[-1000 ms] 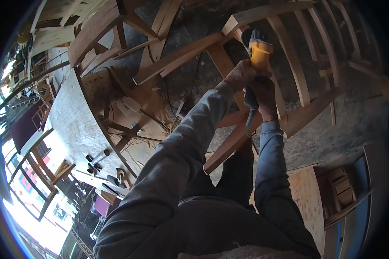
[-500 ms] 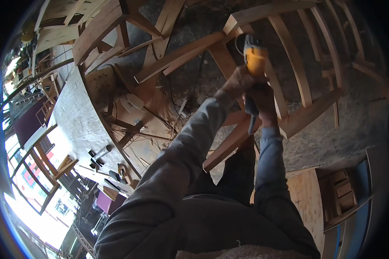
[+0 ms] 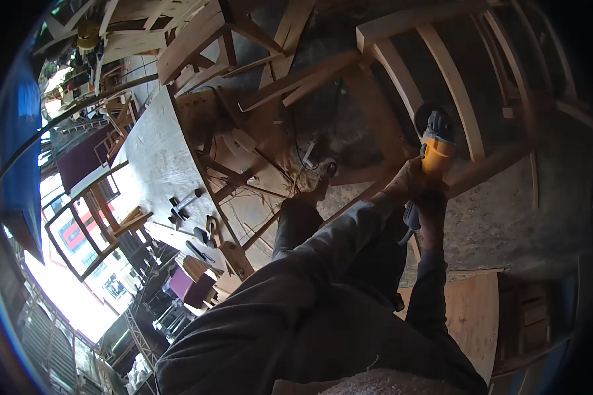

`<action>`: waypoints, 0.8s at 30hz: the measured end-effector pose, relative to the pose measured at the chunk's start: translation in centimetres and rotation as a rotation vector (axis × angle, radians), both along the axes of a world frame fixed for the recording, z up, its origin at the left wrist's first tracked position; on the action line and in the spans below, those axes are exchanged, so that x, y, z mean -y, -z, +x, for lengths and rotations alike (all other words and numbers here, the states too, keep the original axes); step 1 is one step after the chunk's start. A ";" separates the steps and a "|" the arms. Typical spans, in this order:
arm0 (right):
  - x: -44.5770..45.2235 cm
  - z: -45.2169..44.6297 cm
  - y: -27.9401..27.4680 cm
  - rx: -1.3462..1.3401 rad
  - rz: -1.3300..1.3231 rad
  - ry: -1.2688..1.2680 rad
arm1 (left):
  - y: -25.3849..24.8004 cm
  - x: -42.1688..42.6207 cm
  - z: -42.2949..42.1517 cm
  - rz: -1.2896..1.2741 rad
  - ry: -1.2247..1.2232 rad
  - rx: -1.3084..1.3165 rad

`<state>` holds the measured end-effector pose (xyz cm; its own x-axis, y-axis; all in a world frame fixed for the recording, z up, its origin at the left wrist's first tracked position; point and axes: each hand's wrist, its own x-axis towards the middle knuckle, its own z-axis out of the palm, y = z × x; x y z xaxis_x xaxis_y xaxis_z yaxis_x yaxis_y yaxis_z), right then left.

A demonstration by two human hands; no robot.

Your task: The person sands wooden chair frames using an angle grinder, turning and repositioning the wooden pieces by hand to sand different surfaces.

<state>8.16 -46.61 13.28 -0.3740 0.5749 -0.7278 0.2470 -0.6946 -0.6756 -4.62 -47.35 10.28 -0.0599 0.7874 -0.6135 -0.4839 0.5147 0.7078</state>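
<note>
A yellow and black angle grinder (image 3: 438,155) is held in front of me, its dark disc pointing away from my body. My left hand (image 3: 405,182) is closed on the side of its yellow body. Farther back, my right hand (image 3: 431,203) wraps the rear of the same tool, and a dark cord hangs below it. The disc lies over a wooden frame with curved slats (image 3: 451,89); whether it touches the wood I cannot tell. A long frame rail (image 3: 484,170) runs just right of the grinder.
My foot (image 3: 317,184) stands among wood scraps and shavings. To the left is a large pale tabletop (image 3: 161,155) with a dark clamp-like tool (image 3: 183,207) and a hand plane (image 3: 211,227). More wooden frames (image 3: 197,39) stand at the upper left. A plywood panel (image 3: 471,316) sits lower right.
The view has shifted. Both hands have brought the grinder closer to my body and rightward, and its disc now shows. My foot has come into sight on the left.
</note>
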 end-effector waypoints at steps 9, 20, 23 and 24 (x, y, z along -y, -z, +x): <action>-1.1 -5.9 -0.3 -0.129 -0.054 0.128 | -3.7 -2.7 -6.9 -0.083 0.170 -0.187; -4.6 -17.6 2.6 0.150 0.206 0.178 | 1.5 -7.5 -18.3 -0.012 0.366 -0.158; -5.8 -19.7 3.4 0.059 0.127 0.314 | 3.9 -8.9 -20.2 0.314 0.607 -0.543; -5.9 -19.9 3.7 0.050 0.115 0.308 | 4.2 -9.0 -20.7 0.397 0.590 -0.506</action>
